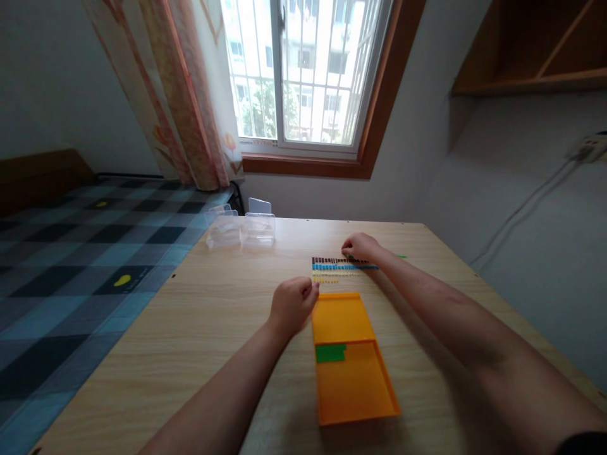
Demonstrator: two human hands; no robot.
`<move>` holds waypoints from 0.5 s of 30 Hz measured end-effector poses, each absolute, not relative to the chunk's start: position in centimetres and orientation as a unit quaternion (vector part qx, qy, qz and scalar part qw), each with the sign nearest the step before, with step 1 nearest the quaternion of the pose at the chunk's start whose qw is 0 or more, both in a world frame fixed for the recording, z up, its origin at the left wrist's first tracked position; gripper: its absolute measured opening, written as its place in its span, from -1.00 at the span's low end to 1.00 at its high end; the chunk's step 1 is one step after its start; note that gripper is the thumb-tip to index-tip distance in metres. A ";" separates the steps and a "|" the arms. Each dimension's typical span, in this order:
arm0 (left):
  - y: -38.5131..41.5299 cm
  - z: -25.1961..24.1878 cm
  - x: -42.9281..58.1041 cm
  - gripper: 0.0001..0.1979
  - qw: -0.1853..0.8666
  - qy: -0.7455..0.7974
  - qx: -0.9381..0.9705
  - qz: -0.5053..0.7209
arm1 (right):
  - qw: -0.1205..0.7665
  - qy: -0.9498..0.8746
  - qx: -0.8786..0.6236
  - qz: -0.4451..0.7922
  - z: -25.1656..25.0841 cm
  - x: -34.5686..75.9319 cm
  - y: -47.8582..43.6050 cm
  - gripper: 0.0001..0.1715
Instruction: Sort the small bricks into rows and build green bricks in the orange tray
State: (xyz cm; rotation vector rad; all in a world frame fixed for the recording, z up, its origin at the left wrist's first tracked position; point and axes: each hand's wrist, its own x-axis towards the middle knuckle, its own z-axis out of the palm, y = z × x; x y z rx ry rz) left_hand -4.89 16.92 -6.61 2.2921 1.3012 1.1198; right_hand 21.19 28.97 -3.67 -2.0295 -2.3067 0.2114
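Wide pale wooden bench (213,328) fills the view, and nearly everything on it sits right of centre, towards the far edge. Biggest item is the orange tray (355,385), two shallow sections end to end, its long axis running from the near edge straight away from the person. Off at the far left corner stand the clear plastic boxes (241,230), well apart from both hands. Just beyond the tray's far end lie the rows of tiny pieces, and here's the key line-up: they run left to right, parallel to the far edge and square across the tray's length, with the brown row (327,260) farthest, the blue row (339,267) next and the short yellow row (326,279) nearest the tray. A flat green piece (331,353) lies inside the tray's nearer section, against the divider on the left. The right hand (361,246) is the one on the rows, palm down, fingertips on the far row towards its right end; I can't tell whether it pinches a piece. The left hand (291,304) is curled into a loose fist beside the tray's far left corner, just short of the yellow row, contents hidden.
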 end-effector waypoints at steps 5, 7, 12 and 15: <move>16.9 -6.5 -4.9 -0.57 0.140 0.451 0.795 0.381 | 0.033 -0.749 -0.658 0.070 -2.9 20.5 28.5 -0.79; 16.9 -6.4 -4.9 -0.57 0.141 0.451 0.796 0.377 | 0.046 -0.747 -0.660 0.062 -2.3 20.3 28.1 -0.79; 16.9 -6.5 -4.9 -0.56 0.140 0.446 0.805 0.364 | 0.114 -0.757 -0.642 0.052 0.2 20.6 23.6 -0.72; 16.9 -6.5 -4.9 -0.58 0.137 0.439 0.812 0.359 | 0.204 -0.779 -0.584 0.104 1.1 20.9 17.4 -0.76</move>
